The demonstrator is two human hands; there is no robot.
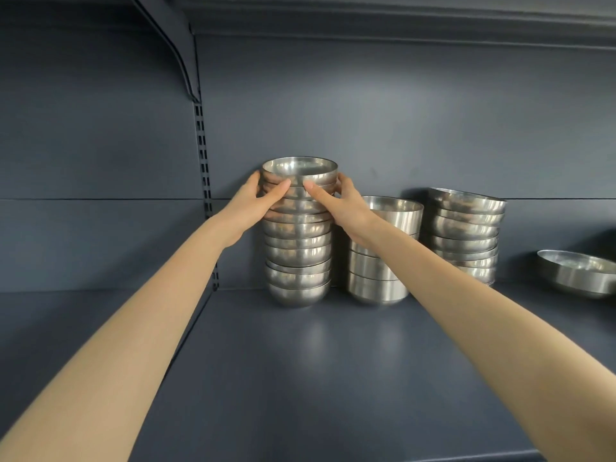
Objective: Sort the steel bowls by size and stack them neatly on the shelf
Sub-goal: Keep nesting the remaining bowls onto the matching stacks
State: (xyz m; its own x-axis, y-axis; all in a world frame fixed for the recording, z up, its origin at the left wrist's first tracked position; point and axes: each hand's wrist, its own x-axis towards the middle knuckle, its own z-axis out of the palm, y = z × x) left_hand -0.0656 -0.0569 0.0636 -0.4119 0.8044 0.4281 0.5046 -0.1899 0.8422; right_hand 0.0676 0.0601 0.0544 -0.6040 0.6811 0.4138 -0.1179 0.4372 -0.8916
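Picture's right edge cuts off the shallow bowl [580, 273], right forearm [466, 295] hides part of middle stack [376, 285]

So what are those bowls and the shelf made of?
The bowls look like stainless steel, polished: silvery, with mirror-like reflections. The shelf seems to be painted metal, matte dark grey-blue with a faint sheen; its slotted upright suggests metal, but that is unsure.
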